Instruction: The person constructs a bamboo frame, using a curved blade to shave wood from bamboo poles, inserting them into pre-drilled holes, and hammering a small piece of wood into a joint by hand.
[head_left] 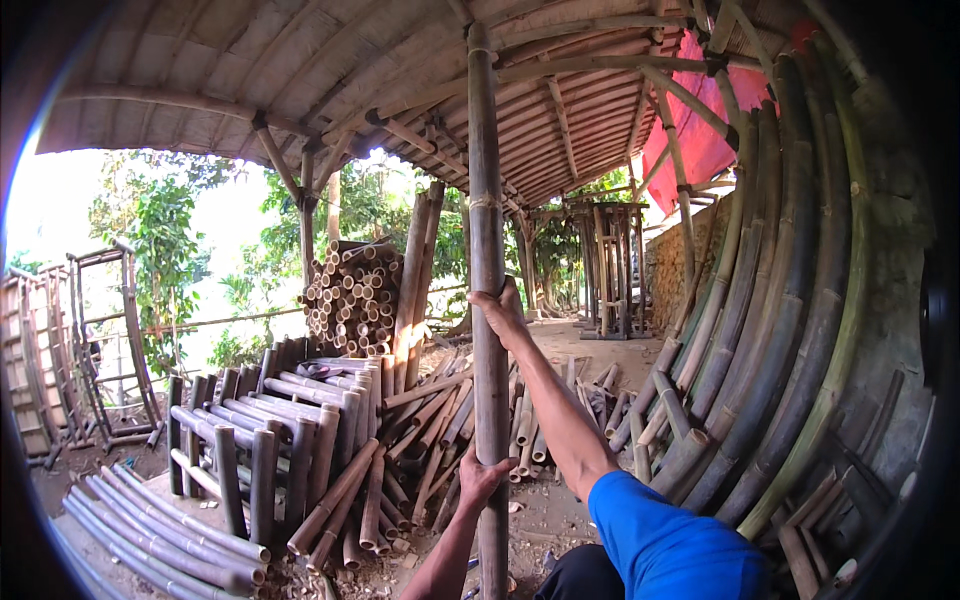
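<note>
A thick, dark bamboo pole (487, 240) stands upright in front of me, its top close under the roof and its lower end running down to the picture's bottom edge. My right hand (500, 313), at the end of a stretched arm in a blue sleeve, is wrapped round the pole about halfway up. Lower down, my left hand (484, 478) grips the same pole, its thumb across the front. Part of each hand's fingers is hidden behind the pole. Close behind it, cut bamboo pieces (430, 440) lie in a loose heap on the ground.
Long bamboo poles (800, 270) lean along the right wall. To the left are bamboo pieces stacked between upright stakes (262, 485) and long poles on the ground (165, 530). Farther back are a bundle of cut bamboo (352, 300) and bamboo frames (610, 270).
</note>
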